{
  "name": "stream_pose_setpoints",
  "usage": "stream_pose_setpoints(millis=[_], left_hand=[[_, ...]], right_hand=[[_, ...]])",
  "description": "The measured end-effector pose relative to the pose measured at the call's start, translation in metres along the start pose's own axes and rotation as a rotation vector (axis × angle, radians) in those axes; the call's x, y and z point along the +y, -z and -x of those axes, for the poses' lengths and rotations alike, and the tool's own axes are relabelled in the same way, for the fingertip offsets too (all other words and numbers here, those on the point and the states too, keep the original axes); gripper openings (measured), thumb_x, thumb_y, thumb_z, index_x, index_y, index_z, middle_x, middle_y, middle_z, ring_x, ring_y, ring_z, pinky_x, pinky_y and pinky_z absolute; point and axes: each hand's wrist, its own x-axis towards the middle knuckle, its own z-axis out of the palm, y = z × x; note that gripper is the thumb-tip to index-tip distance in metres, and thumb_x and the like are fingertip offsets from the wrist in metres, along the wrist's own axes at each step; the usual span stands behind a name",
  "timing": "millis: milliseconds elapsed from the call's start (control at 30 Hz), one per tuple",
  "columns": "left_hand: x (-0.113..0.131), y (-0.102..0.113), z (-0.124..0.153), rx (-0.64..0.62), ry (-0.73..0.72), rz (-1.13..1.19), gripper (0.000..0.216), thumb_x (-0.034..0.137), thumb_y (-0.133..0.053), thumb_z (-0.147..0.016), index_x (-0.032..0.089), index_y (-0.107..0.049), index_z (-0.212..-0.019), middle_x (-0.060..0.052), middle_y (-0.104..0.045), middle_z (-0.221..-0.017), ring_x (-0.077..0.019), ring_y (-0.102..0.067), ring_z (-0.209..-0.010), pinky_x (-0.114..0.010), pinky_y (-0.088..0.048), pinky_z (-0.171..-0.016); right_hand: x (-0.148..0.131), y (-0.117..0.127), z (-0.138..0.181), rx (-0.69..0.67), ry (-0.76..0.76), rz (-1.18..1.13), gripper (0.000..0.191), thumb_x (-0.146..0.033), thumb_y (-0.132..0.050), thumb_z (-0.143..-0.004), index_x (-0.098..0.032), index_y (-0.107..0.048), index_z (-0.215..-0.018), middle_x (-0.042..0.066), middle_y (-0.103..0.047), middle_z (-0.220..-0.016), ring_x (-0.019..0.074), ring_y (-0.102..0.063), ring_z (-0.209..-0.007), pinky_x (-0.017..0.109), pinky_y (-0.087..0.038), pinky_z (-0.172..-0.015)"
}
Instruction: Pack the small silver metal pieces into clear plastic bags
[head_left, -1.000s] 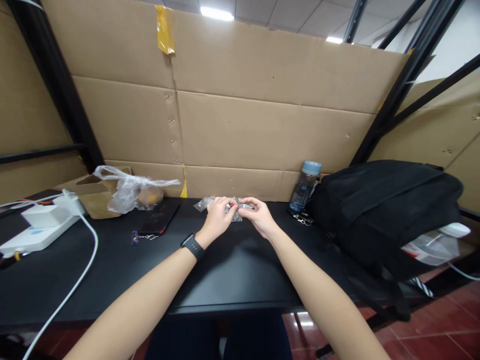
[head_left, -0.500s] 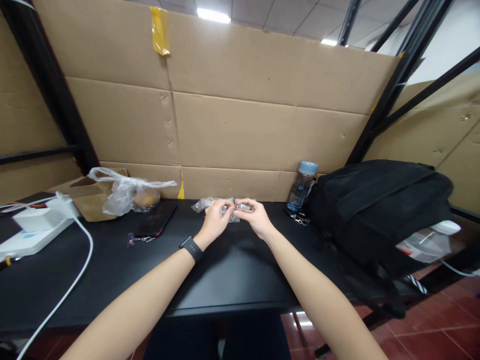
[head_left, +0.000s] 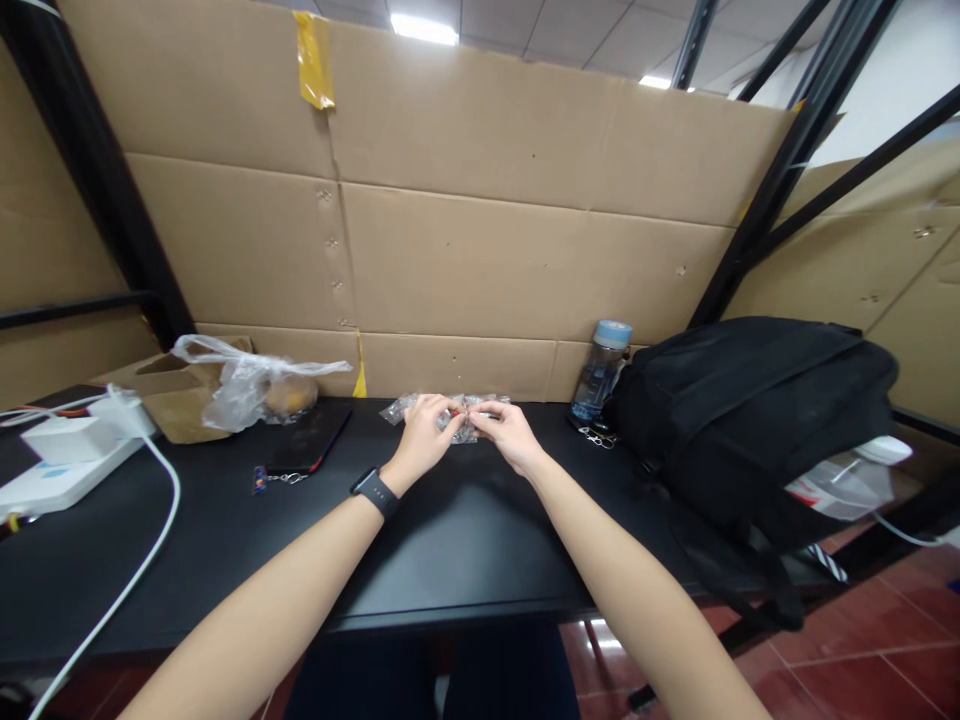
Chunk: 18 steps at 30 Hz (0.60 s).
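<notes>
My left hand (head_left: 430, 432), with a dark watch (head_left: 375, 491) on its wrist, is closed in a pinch near the back of the black table. Facing it, my right hand (head_left: 508, 431) is also pinched, the fingertips of both nearly touching. Between them is something small and thin with a bit of red, too small to name. Crinkled clear plastic packaging (head_left: 466, 433) lies just behind and under the fingers, partly covered by them.
At left are a white power strip (head_left: 71, 480) with cables, a cardboard box (head_left: 180, 405), a tied plastic bag (head_left: 251, 395) and a dark flat case (head_left: 307, 440). A water bottle (head_left: 598, 375) and black backpack (head_left: 757, 420) stand right. Cardboard (head_left: 465, 260) walls the back.
The hands stay at the same spot, with only slight finger movement around the small thing. The whole view has shifted a little.
</notes>
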Motion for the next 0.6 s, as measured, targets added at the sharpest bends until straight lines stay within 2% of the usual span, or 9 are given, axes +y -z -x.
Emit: stream_pose_setpoints(millis=[167, 300, 367, 467, 600], left_hand=[[0.003, -0.003, 0.001, 0.001, -0.035, 0.012, 0.012, 0.03, -0.057, -0.095, 0.023, -0.066, -0.09, -0.004, -0.07, -0.096, -0.0251, -0.058, -0.102, -0.039, -0.042, -0.093], [0.004, 0.003, -0.002, 0.054, -0.021, 0.141, 0.021, 0.033, -0.047, -0.101, 0.022, -0.062, -0.109, -0.006, -0.069, -0.105, -0.0221, -0.061, -0.1, -0.036, -0.045, -0.092], [0.002, 0.006, -0.003, -0.017, -0.041, 0.162, 0.022, 0.036, -0.051, -0.099, 0.024, -0.063, -0.113, -0.006, -0.069, -0.11, -0.0222, -0.062, -0.103, -0.036, -0.045, -0.094], [-0.005, 0.006, -0.002, -0.19, -0.086, 0.054, 0.02, 0.039, -0.063, -0.091, 0.026, -0.069, -0.105, -0.005, -0.07, -0.11, -0.0252, -0.06, -0.107, -0.04, -0.042, -0.099], [-0.012, 0.006, -0.001, -0.265, -0.09, -0.065, 0.022, 0.042, -0.066, -0.088, 0.029, -0.071, -0.104, -0.005, -0.07, -0.109, -0.0279, -0.056, -0.112, -0.044, -0.039, -0.1]], right_hand=[[-0.005, 0.004, -0.001, -0.084, 0.064, 0.181, 0.033, -0.051, -0.075, -0.077, -0.019, -0.069, -0.082, 0.003, -0.067, -0.089, 0.0158, -0.06, -0.076, 0.026, -0.05, -0.064], [-0.011, 0.007, -0.001, -0.114, 0.247, 0.471, 0.025, -0.044, -0.063, -0.089, -0.02, -0.066, -0.082, 0.004, -0.063, -0.094, 0.0194, -0.058, -0.091, 0.031, -0.049, -0.078], [-0.012, 0.009, -0.001, -0.128, 0.324, 0.619, 0.021, -0.038, -0.06, -0.092, -0.02, -0.064, -0.082, 0.005, -0.062, -0.096, 0.0209, -0.057, -0.099, 0.034, -0.047, -0.087], [-0.01, 0.013, -0.001, -0.13, 0.369, 0.704, 0.019, -0.033, -0.055, -0.095, -0.02, -0.063, -0.084, 0.006, -0.06, -0.099, 0.0207, -0.056, -0.102, 0.036, -0.043, -0.095], [-0.008, 0.017, -0.003, -0.118, 0.387, 0.746, 0.018, -0.032, -0.054, -0.097, -0.02, -0.063, -0.086, 0.006, -0.058, -0.101, 0.0201, -0.056, -0.103, 0.036, -0.042, -0.098]])
